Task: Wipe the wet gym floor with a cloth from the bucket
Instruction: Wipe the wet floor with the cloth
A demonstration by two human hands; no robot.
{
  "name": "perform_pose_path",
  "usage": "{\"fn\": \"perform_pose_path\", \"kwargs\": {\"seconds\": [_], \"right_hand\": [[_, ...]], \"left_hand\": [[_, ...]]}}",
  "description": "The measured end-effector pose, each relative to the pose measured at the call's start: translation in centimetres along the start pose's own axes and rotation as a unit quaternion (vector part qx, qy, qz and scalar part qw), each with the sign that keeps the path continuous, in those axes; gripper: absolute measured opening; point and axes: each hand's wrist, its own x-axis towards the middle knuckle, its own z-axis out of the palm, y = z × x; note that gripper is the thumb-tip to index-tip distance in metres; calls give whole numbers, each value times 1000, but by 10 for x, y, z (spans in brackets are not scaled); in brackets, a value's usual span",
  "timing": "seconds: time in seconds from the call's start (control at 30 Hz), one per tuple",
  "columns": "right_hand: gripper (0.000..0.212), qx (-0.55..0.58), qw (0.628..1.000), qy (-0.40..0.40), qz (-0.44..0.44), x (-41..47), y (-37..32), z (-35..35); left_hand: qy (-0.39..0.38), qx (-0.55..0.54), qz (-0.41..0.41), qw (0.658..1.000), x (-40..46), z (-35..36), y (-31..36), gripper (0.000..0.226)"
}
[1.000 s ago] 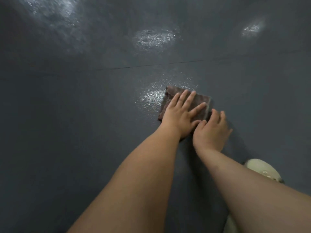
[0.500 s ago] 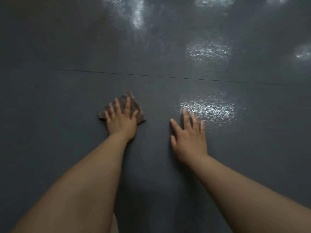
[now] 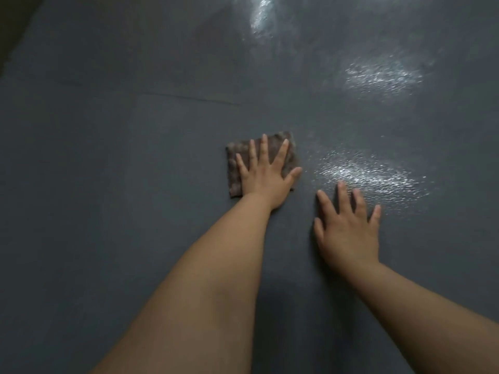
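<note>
A brownish folded cloth [image 3: 235,160] lies flat on the dark grey gym floor [image 3: 121,211]. My left hand [image 3: 266,175] presses on it with fingers spread and straight, covering most of it. My right hand [image 3: 348,228] rests flat on the bare floor to the right of the cloth, fingers spread, holding nothing. A shiny wet patch [image 3: 370,175] glistens just beyond my right fingertips and right of the cloth. No bucket is in view.
More wet glare shows further off, one patch [image 3: 378,74] at the upper right and one streak [image 3: 260,17] at the top. A thin seam [image 3: 189,98] crosses the floor beyond the cloth. A darker edge [image 3: 13,36] sits at the top left corner.
The cloth and my left hand have slid right, back toward the wet patch and my right hand. The right hand stays flat on the floor. The view has shifted.
</note>
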Motion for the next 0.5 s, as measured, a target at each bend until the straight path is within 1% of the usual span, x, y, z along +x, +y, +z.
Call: {"fn": "perform_pose_path", "kwargs": {"seconds": [0.07, 0.17, 0.27, 0.33, 0.37, 0.43, 0.5], "right_hand": [[57, -3, 1000, -1, 8, 0, -3, -2], [58, -16, 1000, -4, 17, -3, -10, -1], [60, -15, 1000, 2, 22, -5, -18, 0], [60, -13, 1000, 4, 13, -7, -24, 0], [59, -13, 1000, 6, 1, -8, -27, 1], [58, -13, 1000, 7, -27, -12, -34, 2], [58, -9, 999, -3, -42, -19, -42, 5]], "left_hand": [[-8, -13, -50, 999, 1, -2, -24, 68], [-9, -48, -168, 985, -5, -1, -77, 68], [-5, -105, -311, 945, -33, 8, -128, 68], [-6, -137, -383, 913, -55, 15, -141, 68], [-4, -144, -404, 903, -63, 17, -140, 67], [1, -147, -415, 898, -69, 21, -129, 66], [5, -138, -385, 913, -66, 22, -109, 67]]}}
